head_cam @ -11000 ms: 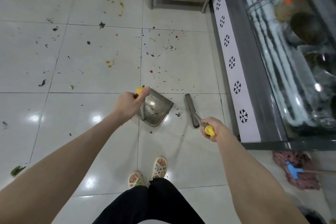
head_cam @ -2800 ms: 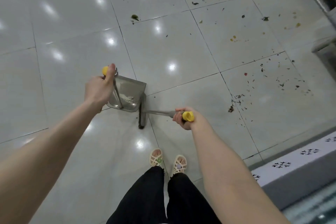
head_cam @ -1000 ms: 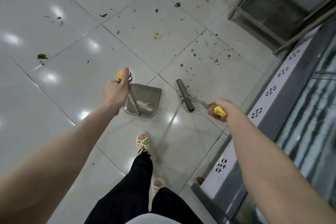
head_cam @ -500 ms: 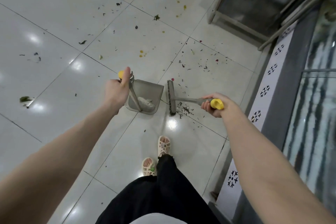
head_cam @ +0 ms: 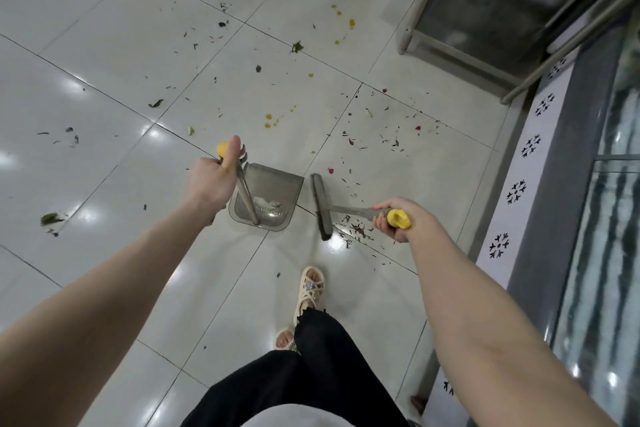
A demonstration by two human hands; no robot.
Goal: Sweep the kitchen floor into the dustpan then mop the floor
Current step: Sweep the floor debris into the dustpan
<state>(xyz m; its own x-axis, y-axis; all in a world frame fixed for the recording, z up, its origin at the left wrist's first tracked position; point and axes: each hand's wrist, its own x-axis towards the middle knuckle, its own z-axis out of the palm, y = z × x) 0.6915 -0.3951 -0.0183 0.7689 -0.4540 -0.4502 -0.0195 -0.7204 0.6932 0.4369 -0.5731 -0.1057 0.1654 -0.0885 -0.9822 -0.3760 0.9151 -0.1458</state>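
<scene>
Sweeping step; mopping not begun. Holding dustpan by its handle in left grip, fingers wrapped round, thumb up beside the yellow cap; pan resting on floor. Clamping broom handle in right grip, fingers curled below the yellow end. Broom head just beside pan's right edge, not touching; litter pile on its far side. Best to lift head over pile, then pull left in short low strokes. Keep pan lip down, mouth angled toward pile. Both arms stretched forward.
</scene>
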